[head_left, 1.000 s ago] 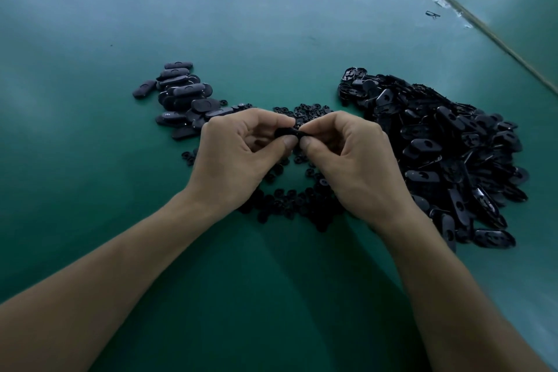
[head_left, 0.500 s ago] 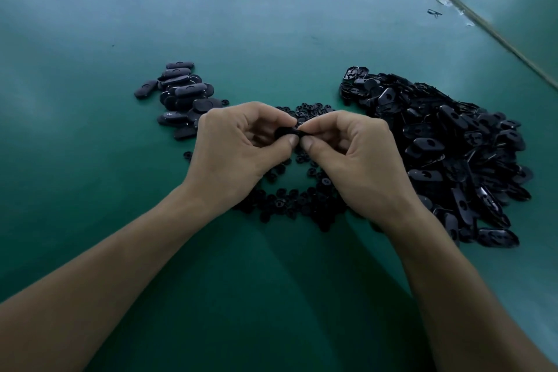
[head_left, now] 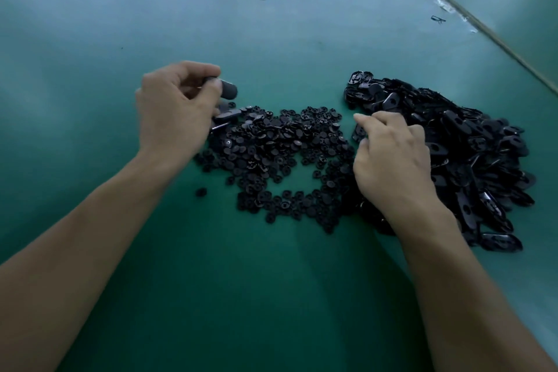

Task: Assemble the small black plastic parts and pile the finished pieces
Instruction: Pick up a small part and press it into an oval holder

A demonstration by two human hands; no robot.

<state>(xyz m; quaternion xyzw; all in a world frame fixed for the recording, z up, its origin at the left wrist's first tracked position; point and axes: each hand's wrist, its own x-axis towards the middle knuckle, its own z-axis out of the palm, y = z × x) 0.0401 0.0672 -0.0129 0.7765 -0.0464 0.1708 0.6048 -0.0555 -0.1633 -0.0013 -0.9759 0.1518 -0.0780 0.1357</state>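
Black oval piece (head_left: 228, 91) pinched aloft, small discs (head_left: 280, 160) scattered

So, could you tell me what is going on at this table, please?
A person is doing assembly work at a green table. The left hand pinches a finished piece by the finished pile. The right hand sits at the edge of the large shell heap, with small round parts piled between.

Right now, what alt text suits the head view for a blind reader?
The left hand pinches a black plastic piece above a green table; the right hand is at a heap of oval shells. Small round parts lie between.
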